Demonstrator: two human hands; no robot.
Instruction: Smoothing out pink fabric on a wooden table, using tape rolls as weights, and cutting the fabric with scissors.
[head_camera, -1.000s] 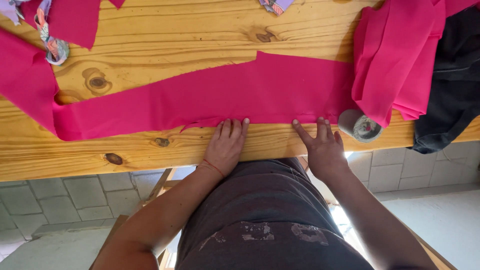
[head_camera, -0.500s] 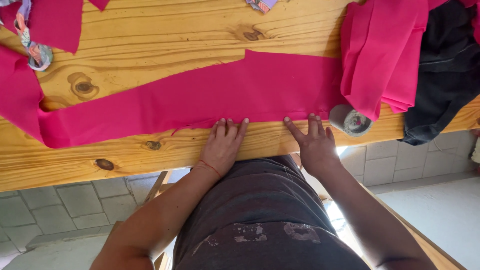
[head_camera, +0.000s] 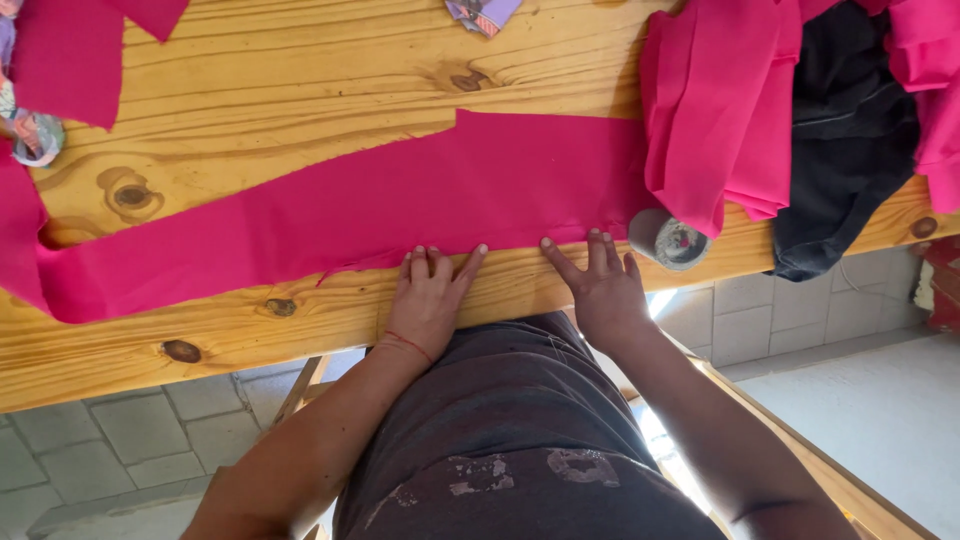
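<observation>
Two hands flat on the near edge of one pine table (head_camera: 300, 90), palms down, fingers spread, gripping nothing. Left hand (head_camera: 428, 300) with a thin red cord at the wrist, fingertips touching the lower edge of one long pink fabric strip (head_camera: 400, 205). Right hand (head_camera: 600, 290) just beside it, fingertips at the same edge. Strip laid flat along the table front, running from the left edge, where it turns upward, to the folded stack at right. One folded pink fabric stack (head_camera: 715, 110) overlapping the strip's right end. One dark garment (head_camera: 845, 150) heaped beside the stack, hanging over the table edge. One grey thread spool (head_camera: 668, 240) near the right hand, on its side. Two more pink pieces (head_camera: 70, 55) at upper left. One patterned scrap (head_camera: 483, 14) at the top edge. Several dark knots in the wood.
</observation>
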